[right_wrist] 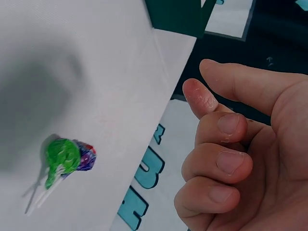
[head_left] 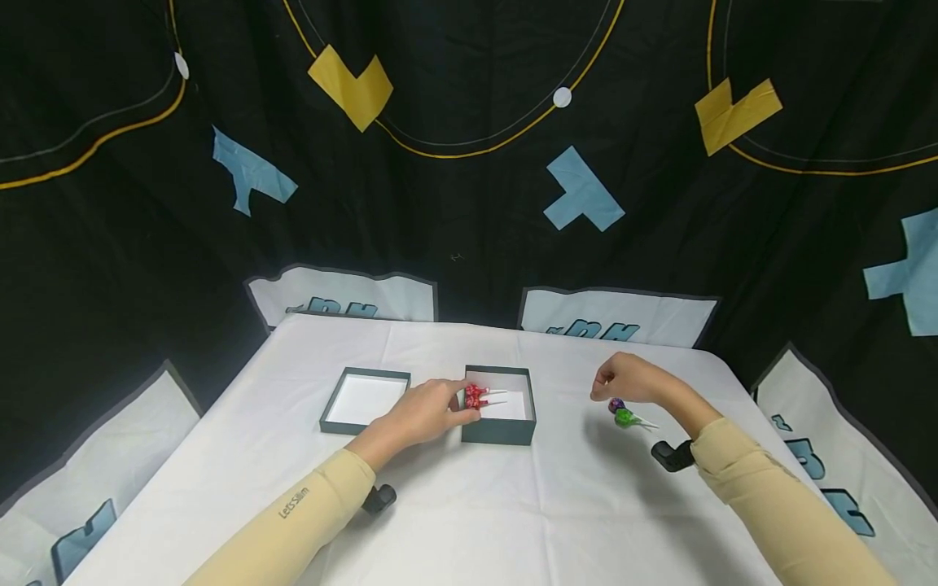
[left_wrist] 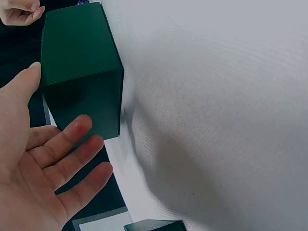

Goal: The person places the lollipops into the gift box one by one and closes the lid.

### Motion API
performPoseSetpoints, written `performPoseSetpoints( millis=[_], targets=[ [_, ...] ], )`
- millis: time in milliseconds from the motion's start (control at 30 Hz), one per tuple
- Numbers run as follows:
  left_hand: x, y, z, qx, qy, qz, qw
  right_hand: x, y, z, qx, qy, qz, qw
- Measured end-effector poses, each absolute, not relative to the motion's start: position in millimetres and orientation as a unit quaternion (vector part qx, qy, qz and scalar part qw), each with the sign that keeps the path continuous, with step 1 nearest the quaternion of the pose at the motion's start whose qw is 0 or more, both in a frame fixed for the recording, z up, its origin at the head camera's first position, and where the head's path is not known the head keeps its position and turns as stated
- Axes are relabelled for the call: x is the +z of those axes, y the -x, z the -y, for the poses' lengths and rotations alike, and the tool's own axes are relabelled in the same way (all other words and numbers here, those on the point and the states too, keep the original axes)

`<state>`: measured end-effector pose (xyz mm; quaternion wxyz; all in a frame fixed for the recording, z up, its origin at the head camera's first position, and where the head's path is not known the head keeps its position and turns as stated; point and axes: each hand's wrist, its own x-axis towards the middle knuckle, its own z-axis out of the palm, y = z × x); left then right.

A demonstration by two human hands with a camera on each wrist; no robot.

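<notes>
My left hand (head_left: 421, 413) is at the left side of a dark green box (head_left: 498, 432). In the left wrist view its fingers are spread and fairly straight beside the box wall, and the thumb tip meets the box edge. Two red-wrapped lollipops (head_left: 473, 396) lie inside the box, sticks pointing right. Over the table to the right hovers my right hand (head_left: 630, 378), fingers loosely curled, holding nothing. Just below it lie a green lollipop (right_wrist: 63, 155) and a purple lollipop (right_wrist: 87, 156), touching each other, on the white cloth.
A shallow lid (head_left: 365, 399), white inside with a dark green rim, lies left of the box. White cloth (head_left: 469, 521) covers the table. Behind hangs a black curtain (head_left: 469, 220) with tape pieces and cords. Dark camera mounts (head_left: 671, 456) hang under both wrists.
</notes>
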<state>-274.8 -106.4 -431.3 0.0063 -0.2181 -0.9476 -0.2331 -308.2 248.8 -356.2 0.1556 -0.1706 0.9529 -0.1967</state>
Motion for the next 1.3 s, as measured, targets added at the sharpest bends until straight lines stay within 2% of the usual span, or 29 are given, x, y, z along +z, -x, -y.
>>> performPoseSetpoints(
  millis=[1300],
  targets=[
    [-432,276,107,-0.234,0.220,0.947,0.007,-397,293,-304,-0.217,0.106,-0.960,0.139]
  ],
)
